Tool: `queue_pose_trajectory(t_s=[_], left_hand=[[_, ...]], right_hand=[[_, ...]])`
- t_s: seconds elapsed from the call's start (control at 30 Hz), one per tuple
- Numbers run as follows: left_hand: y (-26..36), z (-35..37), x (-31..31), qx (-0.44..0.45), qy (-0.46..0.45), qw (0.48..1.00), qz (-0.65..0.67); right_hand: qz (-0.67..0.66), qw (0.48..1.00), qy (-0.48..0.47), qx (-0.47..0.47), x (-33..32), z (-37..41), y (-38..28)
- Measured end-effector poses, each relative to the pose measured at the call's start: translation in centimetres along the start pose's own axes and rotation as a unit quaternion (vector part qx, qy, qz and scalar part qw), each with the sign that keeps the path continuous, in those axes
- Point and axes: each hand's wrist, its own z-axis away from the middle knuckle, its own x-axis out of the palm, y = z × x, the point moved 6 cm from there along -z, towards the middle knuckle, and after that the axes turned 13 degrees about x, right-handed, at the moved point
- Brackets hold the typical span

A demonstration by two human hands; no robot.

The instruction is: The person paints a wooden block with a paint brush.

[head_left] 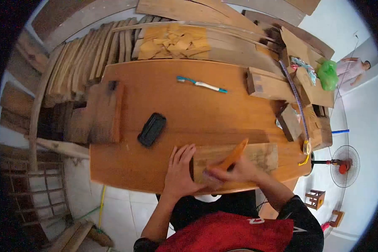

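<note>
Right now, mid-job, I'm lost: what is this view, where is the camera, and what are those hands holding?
There is no machine: these are a person's two bare hands, filmed by one wide-angle camera on their head, looking down at a wooden table. The left hand lies flat, fingers spread, at the end of a pale board. The right hand grips an orange-handled tool over that board; its working end is hidden. Farther off lie a black oblong object, a blue-and-white toothbrush, wood blocks and a measuring tape.
</note>
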Motion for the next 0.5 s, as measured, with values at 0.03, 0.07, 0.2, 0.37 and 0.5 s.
queue_pose_trajectory(t_s=[0.03,0.07,0.2,0.37,0.5], left_hand=[[0.0,0.1,0.0,-0.009,-0.013,1.000,-0.006],[0.0,-0.1,-0.3,0.005,-0.004,1.000,-0.018],[1.1,0.3,0.2,-0.001,0.011,0.999,-0.047],[1.2,1.6,0.7,0.006,0.026,0.998,-0.050],[1.6,2.1,1.3,-0.006,0.005,0.998,-0.067]], right_hand=[[-0.072,0.991,0.035,0.110,-0.5,0.1,1.2],[-0.091,0.980,0.108,0.137,-1.3,-0.1,2.3],[-0.021,0.963,0.268,0.015,-1.8,0.8,1.2],[-0.049,0.961,0.263,0.071,-1.8,2.1,1.7],[-0.024,0.974,0.225,0.025,1.0,3.0,1.4]])
